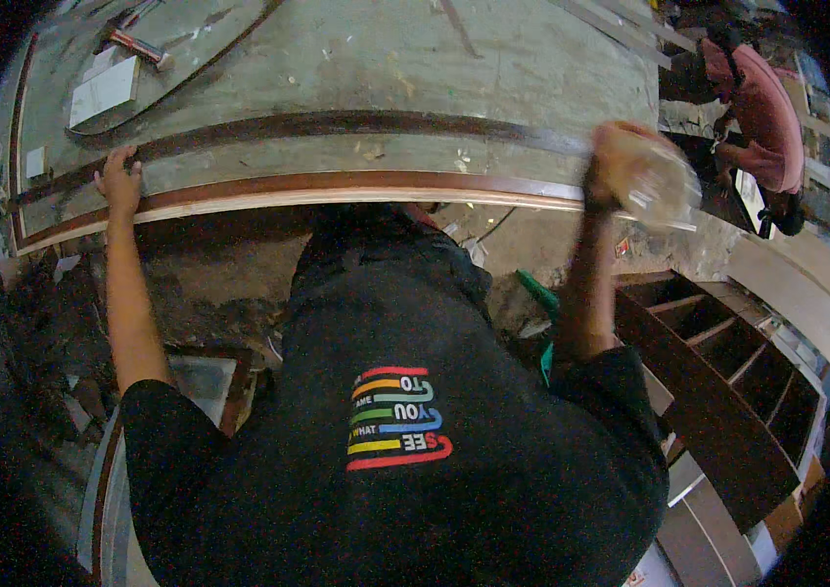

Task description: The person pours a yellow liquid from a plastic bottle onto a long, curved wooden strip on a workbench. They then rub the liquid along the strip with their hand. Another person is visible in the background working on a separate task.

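A long dark brown strip (337, 122) lies across the grey-green work surface (356, 59), bowed by the lens. Toward its left end my left hand (119, 181) is closed on it, thumb on the near side and fingertips on the far side. My right hand (616, 161), smeared by motion, is closed around a translucent, yellowish round thing (665, 184) that looks like a roll of clear tape. It is held past the right part of the strip, where a pale shiny streak shows. A reddish-brown rail with a pale edge (337, 186) runs along the near side.
At the back left lie a white block (105, 95) and a red-and-grey tool (138, 46) beside a thin dark cable. A person in a pink shirt (762, 117) bends over at the far right. A dark compartmented cabinet (704, 372) stands at my right; a framed panel (190, 391) leans at my left.
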`<state>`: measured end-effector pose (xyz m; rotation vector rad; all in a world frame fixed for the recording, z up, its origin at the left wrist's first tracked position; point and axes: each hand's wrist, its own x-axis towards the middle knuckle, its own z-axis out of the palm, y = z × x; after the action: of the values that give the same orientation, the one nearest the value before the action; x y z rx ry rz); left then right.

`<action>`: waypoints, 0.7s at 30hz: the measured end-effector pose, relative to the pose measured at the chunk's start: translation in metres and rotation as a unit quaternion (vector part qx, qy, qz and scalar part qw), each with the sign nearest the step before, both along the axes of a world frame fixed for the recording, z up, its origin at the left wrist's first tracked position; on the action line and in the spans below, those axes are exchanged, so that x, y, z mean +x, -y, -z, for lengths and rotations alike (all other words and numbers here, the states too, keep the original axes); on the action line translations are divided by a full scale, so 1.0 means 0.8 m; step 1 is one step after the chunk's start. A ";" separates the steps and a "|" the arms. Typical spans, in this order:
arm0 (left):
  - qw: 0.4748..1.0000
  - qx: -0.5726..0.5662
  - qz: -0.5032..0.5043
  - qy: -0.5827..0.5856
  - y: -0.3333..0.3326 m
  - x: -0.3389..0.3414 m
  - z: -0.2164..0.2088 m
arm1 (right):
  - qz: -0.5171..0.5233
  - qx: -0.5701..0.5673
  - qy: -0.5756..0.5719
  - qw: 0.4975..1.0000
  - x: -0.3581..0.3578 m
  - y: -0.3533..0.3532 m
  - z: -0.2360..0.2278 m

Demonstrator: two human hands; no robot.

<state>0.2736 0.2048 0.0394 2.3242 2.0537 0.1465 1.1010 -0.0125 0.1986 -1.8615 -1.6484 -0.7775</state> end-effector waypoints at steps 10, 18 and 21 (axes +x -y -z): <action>0.999 -0.023 -0.003 -0.023 0.005 0.037 -0.031 | -0.297 0.050 -0.557 0.774 -0.457 -0.121 0.128; 0.997 0.003 -0.036 -0.062 0.009 0.028 -0.013 | -0.227 -0.093 -0.318 0.916 -0.290 -0.050 0.128; 0.998 -0.013 -0.040 -0.035 0.009 0.033 -0.016 | -0.217 -0.103 -0.216 0.946 -0.175 -0.003 0.114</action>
<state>0.3002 0.1973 0.0524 2.2651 2.1682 0.0391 0.9611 -0.0103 0.1071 -1.5596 -1.7905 -0.0066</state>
